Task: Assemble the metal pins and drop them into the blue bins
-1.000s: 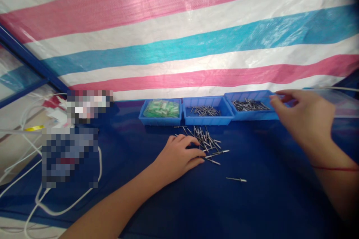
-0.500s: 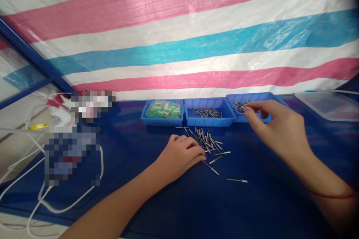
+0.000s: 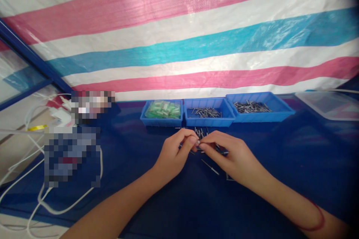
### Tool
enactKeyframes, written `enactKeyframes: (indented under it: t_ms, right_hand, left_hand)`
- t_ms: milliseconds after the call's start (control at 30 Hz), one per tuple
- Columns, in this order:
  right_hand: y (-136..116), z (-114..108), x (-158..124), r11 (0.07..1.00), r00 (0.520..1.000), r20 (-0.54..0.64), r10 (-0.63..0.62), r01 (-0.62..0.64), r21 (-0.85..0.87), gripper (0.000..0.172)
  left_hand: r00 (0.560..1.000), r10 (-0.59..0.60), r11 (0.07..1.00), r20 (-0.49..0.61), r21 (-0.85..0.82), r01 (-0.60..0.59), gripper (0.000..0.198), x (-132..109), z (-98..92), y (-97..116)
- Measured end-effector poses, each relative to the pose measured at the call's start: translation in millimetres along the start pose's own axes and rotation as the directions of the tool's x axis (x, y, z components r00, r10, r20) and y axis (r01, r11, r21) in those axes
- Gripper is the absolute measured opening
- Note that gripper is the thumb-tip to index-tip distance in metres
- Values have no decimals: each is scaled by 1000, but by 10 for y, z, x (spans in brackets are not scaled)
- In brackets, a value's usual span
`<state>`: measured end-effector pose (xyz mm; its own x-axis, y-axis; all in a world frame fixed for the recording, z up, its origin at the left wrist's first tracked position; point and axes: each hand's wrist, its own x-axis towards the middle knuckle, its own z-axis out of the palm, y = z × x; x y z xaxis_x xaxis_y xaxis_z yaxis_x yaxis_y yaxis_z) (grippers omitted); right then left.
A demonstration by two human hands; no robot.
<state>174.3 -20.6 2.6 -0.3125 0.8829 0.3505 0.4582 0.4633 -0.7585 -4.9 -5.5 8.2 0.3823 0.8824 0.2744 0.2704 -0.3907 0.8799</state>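
Observation:
My left hand (image 3: 176, 153) and my right hand (image 3: 234, 153) meet fingertip to fingertip over a loose pile of pop rivets (image 3: 198, 132) on the blue table. Both are closed in a pinch, and a small shiny bit of a pop rivet (image 3: 198, 142) shows between them. Most of that rivet is covered by fingers, so I cannot tell how it is turned. One single rivet (image 3: 210, 167) lies in front of the pile, and another is partly behind my right hand. A red cord circles my right wrist.
Behind the hands stand a blue bin (image 3: 161, 121) with green-and-white packets, a middle blue bin (image 3: 210, 121) with rivets, and a right blue bin (image 3: 283, 112) with more. A clear plastic lid (image 3: 322, 106) lies far right. White cables (image 3: 64, 209) and blurred-out items are at left.
My right hand has come from the right bin down and left to meet my left hand. My left hand has lifted from the table and now pinches a rivet.

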Motion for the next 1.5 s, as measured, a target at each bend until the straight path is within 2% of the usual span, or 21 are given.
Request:
enactKeyframes:
  t_ms: [133, 233, 400, 533, 633, 1000, 1167, 1300, 1500]
  right_hand:
    - [37, -46, 26, 971, 981, -61, 185, -173, 165, 18]
    - [35, -43, 31, 925, 962, -57, 267, -240, 294, 20]
    - [-18, -9, 27, 862, 943, -73, 324, -262, 434, 20]
    - [-33, 14, 33, 827, 923, -133, 361, -251, 504, 19]
    - [-37, 20, 31, 804, 907, -135, 399, -276, 527, 20]
    - [-78, -5, -10, 893, 958, -111, 263, -198, 405, 13]
    - [-52, -31, -20, 913, 974, -73, 213, -172, 370, 13]
    - [-9, -38, -14, 917, 975, -58, 216, -182, 354, 14]
    - [-12, -30, 18, 917, 974, 60, 217, -225, 328, 21]
  left_hand:
    - [995, -102, 989, 13, -109, 103, 22, -3, 22, -13]
    - [987, -157, 984, 42, -78, 160, 22, -3, 31, -44]
    - [984, -169, 982, 60, -73, 173, 18, -5, 65, -50]
    - [991, -134, 985, 17, -111, 135, 23, -7, 87, -38]
    - [993, -119, 989, -13, -93, 117, 20, -9, 90, -43]
    - [992, -56, 998, 117, 46, 51, 23, -11, 49, 33]
    - [995, -69, 998, 68, 7, 69, 18, 0, 23, 14]
    - [999, -33, 999, 28, -31, 34, 15, 4, 5, 1]
    - [1000, 13, 1000, -1, -7, -13, 16, 2, -10, 5]
